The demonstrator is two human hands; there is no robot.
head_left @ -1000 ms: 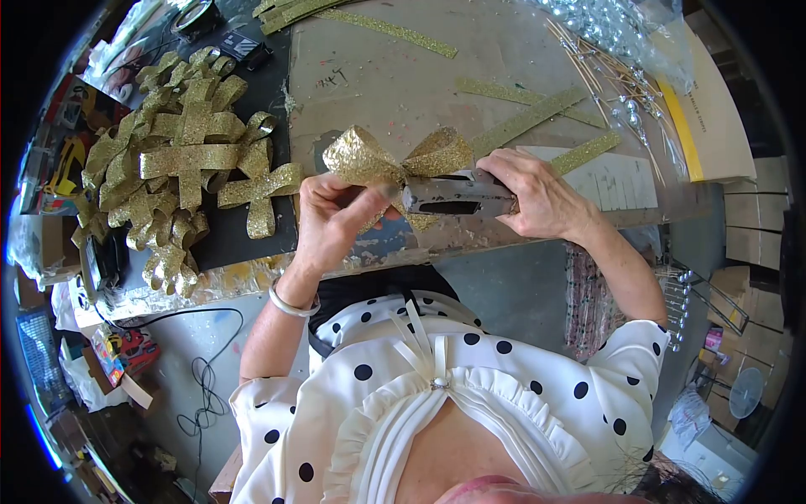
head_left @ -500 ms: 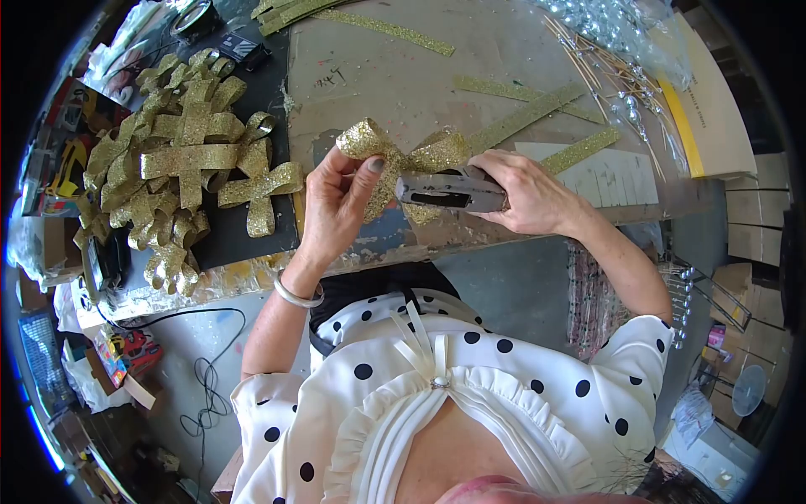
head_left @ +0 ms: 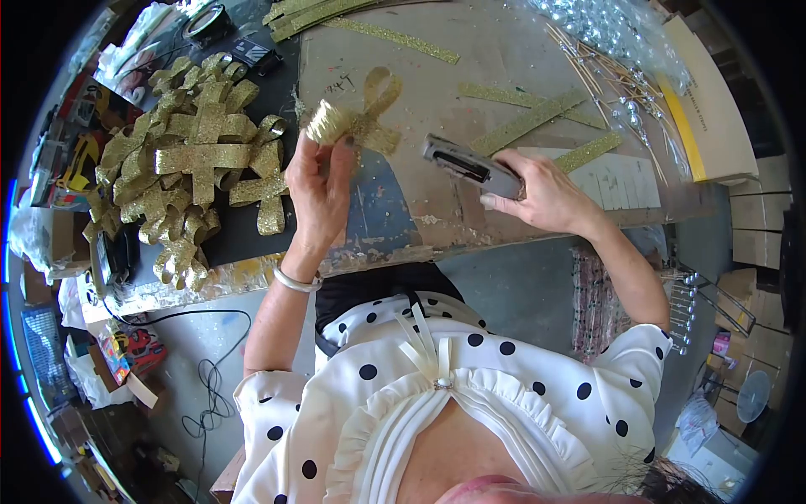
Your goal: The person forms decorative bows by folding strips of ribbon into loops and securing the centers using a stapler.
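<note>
Between the fingers of my left hand (head_left: 319, 185) is a gold glitter ribbon bow (head_left: 376, 118), held by one loop above the table. Its other loops stick out to the right, a little blurred. My right hand (head_left: 546, 191) is closed around a grey stapler (head_left: 470, 166), whose nose points up and left, apart from the bow. To the left of my left hand lies a pile of finished-looking gold bows (head_left: 201, 155). Flat gold ribbon strips (head_left: 529, 122) rest on the table beyond the stapler.
More gold strips (head_left: 390, 40) lie at the far side. At the right are sticks with silver beads (head_left: 630, 109), clear plastic wrap (head_left: 604, 29) and a cardboard box (head_left: 714, 109). A tape roll (head_left: 207, 25) sits far left. A black cable (head_left: 210, 378) trails on the floor.
The stapler has come away from the bow, moving right with my right hand. My left hand has shifted slightly left, carrying and turning the bow.
</note>
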